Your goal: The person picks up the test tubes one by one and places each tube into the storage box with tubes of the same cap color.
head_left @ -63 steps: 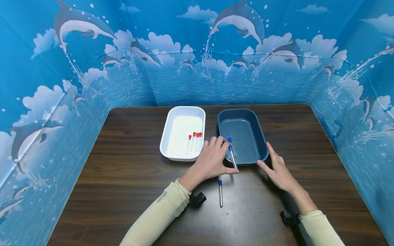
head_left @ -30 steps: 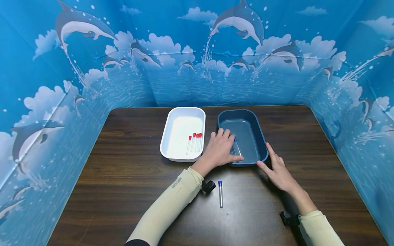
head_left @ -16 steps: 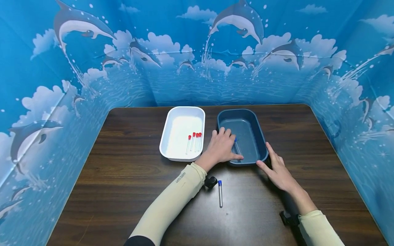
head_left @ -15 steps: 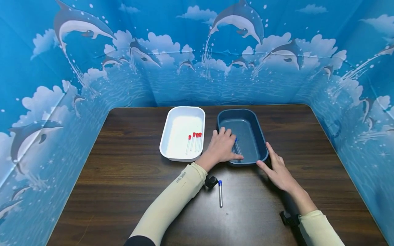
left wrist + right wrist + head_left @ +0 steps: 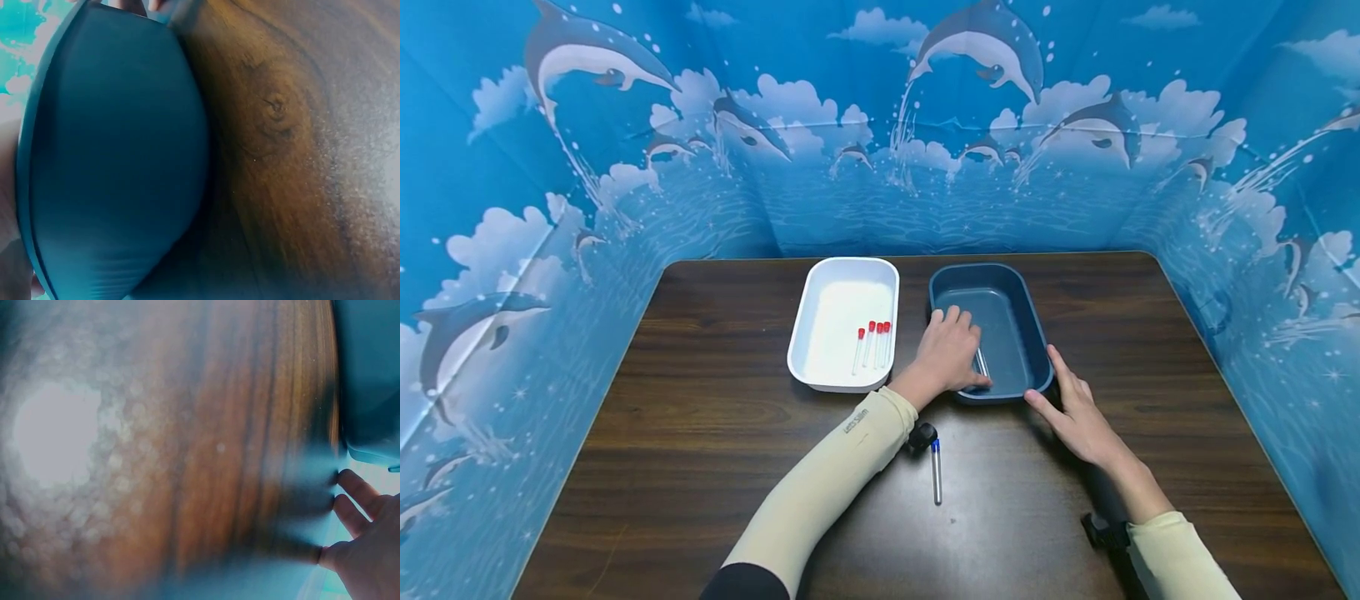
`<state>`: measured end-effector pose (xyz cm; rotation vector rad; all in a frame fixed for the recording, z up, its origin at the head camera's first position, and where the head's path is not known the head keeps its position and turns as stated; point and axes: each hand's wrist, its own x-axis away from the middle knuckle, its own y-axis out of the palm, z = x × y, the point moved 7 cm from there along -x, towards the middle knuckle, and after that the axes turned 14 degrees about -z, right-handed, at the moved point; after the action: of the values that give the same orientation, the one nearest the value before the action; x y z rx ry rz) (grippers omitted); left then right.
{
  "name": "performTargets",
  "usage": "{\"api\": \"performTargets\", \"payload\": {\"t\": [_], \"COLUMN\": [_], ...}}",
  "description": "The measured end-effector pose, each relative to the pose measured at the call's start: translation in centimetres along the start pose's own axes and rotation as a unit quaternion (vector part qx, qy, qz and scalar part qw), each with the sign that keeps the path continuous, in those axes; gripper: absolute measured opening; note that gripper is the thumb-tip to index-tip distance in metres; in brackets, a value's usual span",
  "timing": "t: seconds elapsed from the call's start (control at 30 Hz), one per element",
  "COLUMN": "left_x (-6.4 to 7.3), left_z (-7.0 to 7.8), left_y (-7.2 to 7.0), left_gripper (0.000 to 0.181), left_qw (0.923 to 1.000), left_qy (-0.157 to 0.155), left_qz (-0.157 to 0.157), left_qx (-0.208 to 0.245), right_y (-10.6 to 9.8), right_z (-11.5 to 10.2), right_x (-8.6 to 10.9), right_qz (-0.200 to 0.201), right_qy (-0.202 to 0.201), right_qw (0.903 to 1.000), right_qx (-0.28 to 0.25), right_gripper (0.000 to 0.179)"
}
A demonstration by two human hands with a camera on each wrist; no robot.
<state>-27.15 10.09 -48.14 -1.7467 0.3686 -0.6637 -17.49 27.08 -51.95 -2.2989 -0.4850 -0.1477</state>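
Observation:
My left hand [image 5: 948,350] reaches over the near left part of the dark blue tray [image 5: 1000,367], fingers bent down inside, thumb near the front wall. Clear glass test tubes [image 5: 982,363] show in the tray between thumb and index finger; their upper ends are hidden under the hand. Whether the fingers grip a tube I cannot tell. At the tray's near right corner, my right hand [image 5: 1078,421] rests with straight fingers, thumb on the front and index finger along the side. Nearer me, a blue-capped test tube [image 5: 937,475] lies on the table.
To the left stands a white tray [image 5: 827,333] holding several red-capped test tubes [image 5: 871,346]. Both trays are toward the far edge of the brown wooden table [image 5: 700,433]. A dolphin-print curtain [image 5: 820,200] surrounds the table's back and sides.
My left hand has carried a blue-capped test tube from over the front rim down into the dark blue tray, then shifted slightly right, covering the caps. My right hand has stayed at the corner.

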Motion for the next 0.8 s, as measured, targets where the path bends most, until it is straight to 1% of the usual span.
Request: {"api": "performTargets", "payload": {"t": [0.17,0.47,0.8], "left_x": [-0.5,-1.0,-1.3], "left_z": [0.3,0.7,0.7], "left_y": [0.2,0.7,0.8], "left_gripper": [0.088,0.087,0.089], "left_qw": [0.9998,0.9995,0.9989], "left_qy": [0.004,-0.005,-0.011], "left_qz": [-0.009,-0.029,-0.038], "left_qx": [-0.017,-0.014,-0.026], "right_y": [0.0,0.0,-0.1], "right_z": [0.1,0.1,0.1], "right_x": [0.0,0.0,0.0], "right_qz": [-0.003,-0.004,-0.004], "right_qy": [0.001,-0.003,-0.006], "right_qw": [1.0,1.0,1.0], "right_qx": [-0.002,-0.005,-0.003], "right_gripper": [0.083,0.083,0.083]}}
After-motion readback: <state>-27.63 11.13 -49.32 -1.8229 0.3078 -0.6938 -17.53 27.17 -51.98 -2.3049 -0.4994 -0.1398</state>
